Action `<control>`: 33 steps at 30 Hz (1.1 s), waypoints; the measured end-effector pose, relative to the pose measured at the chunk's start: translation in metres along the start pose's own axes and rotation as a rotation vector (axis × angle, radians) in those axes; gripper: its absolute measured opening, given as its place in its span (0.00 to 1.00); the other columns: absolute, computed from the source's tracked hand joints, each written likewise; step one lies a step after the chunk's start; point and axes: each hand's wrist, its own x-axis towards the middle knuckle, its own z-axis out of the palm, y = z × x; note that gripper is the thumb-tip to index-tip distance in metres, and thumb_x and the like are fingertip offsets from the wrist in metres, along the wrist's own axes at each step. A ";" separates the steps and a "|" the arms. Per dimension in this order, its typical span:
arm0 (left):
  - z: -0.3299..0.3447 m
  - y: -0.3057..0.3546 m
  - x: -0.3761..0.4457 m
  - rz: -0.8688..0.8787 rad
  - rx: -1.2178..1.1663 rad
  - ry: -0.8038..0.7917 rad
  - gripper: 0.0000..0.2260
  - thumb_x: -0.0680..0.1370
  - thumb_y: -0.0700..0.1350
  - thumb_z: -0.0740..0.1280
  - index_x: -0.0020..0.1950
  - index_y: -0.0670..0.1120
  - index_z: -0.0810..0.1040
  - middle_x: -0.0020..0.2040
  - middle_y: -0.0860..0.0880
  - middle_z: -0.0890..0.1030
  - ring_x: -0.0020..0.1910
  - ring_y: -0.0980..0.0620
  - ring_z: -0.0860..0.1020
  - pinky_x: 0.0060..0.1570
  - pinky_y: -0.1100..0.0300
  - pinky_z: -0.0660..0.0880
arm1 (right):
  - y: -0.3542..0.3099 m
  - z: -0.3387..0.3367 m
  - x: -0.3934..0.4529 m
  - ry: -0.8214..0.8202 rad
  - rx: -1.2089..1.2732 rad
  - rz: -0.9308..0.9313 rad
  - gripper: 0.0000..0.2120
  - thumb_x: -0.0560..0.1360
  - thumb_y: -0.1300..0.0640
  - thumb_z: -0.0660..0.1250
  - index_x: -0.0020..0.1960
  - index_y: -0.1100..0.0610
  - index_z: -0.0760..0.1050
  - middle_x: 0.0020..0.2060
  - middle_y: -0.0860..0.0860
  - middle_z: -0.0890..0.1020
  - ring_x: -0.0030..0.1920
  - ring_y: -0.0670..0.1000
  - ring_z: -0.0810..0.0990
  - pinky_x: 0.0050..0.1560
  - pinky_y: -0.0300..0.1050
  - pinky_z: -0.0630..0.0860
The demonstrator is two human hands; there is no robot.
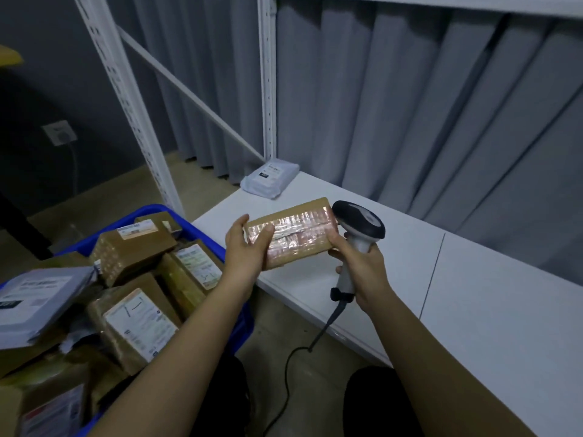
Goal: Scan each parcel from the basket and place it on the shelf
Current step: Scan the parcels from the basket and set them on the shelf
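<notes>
Left hand (pixel 244 247) gripping taped parcel (pixel 295 233), long axis left-right

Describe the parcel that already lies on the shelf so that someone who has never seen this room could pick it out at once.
Find the white shelf in front of the grey curtain and follow it to its far left corner, by the upright post. There lies a grey plastic mailer bag with a printed label. Unlike the brown cardboard parcels in the blue basket, it is soft, pale and alone on the shelf.
</notes>
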 end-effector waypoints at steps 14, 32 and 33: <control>-0.038 0.002 0.008 -0.344 -0.223 -0.255 0.15 0.76 0.57 0.65 0.62 0.57 0.71 0.60 0.46 0.76 0.58 0.47 0.77 0.52 0.49 0.79 | -0.008 -0.004 -0.001 -0.145 0.013 -0.027 0.19 0.73 0.51 0.71 0.62 0.51 0.75 0.54 0.48 0.83 0.52 0.51 0.82 0.42 0.45 0.78; -0.056 0.008 -0.001 -0.158 0.033 -0.258 0.31 0.75 0.60 0.65 0.73 0.62 0.55 0.60 0.48 0.78 0.54 0.49 0.79 0.53 0.53 0.78 | -0.001 0.013 -0.004 -0.031 -0.022 -0.146 0.17 0.72 0.63 0.73 0.58 0.54 0.75 0.50 0.47 0.82 0.44 0.45 0.80 0.36 0.36 0.79; -0.053 0.008 -0.002 -0.145 0.010 -0.240 0.24 0.76 0.57 0.65 0.70 0.61 0.60 0.55 0.48 0.81 0.50 0.50 0.81 0.42 0.58 0.80 | 0.000 0.013 -0.003 0.002 -0.002 -0.151 0.17 0.71 0.62 0.74 0.58 0.54 0.74 0.50 0.48 0.81 0.46 0.46 0.80 0.38 0.38 0.80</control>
